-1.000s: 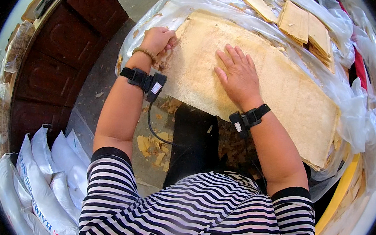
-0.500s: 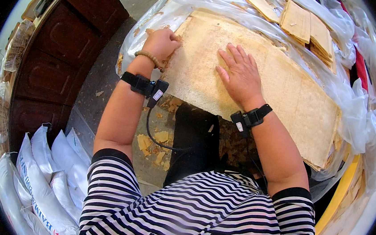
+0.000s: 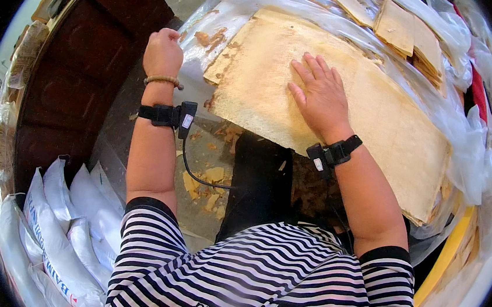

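A stack of pale tan wood veneer sheets [image 3: 388, 131] lies across the plastic-covered work surface in front of me. My right hand [image 3: 320, 95] rests flat on the top sheet, fingers stretched out and slightly apart. Off the stack's left end, my left hand [image 3: 164, 54] is in the air with its fingers curled closed. Whatever it may hold is hidden by the fingers. The left edge of the stack is ragged and browned, and a lower sheet [image 3: 213, 74] sticks out there. Each wrist wears a black strap with a small box.
Clear plastic film [image 3: 468, 149] surrounds the stack. Smaller veneer pieces [image 3: 394, 26] lie at the far right. Brown scraps [image 3: 212, 38] sit on the film, and more flakes [image 3: 215, 174] litter the floor. Dark wooden panels [image 3: 71, 80] and white sacks [image 3: 70, 220] stand to the left.
My left hand has left the sheet's left edge and moved left, off the stack, staying closed. The right hand remains flat on the top sheet.
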Demonstrator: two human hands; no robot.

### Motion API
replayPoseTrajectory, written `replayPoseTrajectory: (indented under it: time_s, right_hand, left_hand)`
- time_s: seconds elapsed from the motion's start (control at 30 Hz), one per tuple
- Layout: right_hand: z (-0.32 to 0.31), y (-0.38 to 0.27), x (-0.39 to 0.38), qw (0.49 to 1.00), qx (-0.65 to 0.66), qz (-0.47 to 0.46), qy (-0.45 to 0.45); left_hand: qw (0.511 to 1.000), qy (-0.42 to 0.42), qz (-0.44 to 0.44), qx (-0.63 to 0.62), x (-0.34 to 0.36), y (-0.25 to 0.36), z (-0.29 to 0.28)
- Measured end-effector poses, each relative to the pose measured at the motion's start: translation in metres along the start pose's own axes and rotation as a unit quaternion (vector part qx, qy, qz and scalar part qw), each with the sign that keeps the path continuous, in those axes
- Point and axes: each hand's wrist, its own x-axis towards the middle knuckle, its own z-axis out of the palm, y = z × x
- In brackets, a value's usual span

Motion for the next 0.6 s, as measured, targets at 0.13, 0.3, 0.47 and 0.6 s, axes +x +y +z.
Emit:
replayPoseTrajectory:
  time_s: [0.13, 0.3, 0.47, 0.6]
  right_hand:
    - [0.002, 0.004, -0.001, 1.000, -0.003, -0.002, 0.004]
    - [-0.001, 0.007, -0.003, 1.000, 0.010, -0.003, 0.011]
    - [0.010, 0.020, 0.000, 0.996, 0.068, -0.043, 0.025]
    - [0.025, 0.001, 0.004, 0.992, 0.084, -0.018, 0.087]
  left_hand:
    - [0.965, 0.121, 0.177, 0.155, 0.002, 0.026, -0.003]
    - [0.936, -0.159, 0.288, -0.126, 0.022, 0.088, 0.044]
    - [0.927, -0.255, 0.192, -0.197, 0.051, 0.107, 0.126]
    - [0.949, -0.153, 0.268, -0.055, 0.061, 0.082, 0.114]
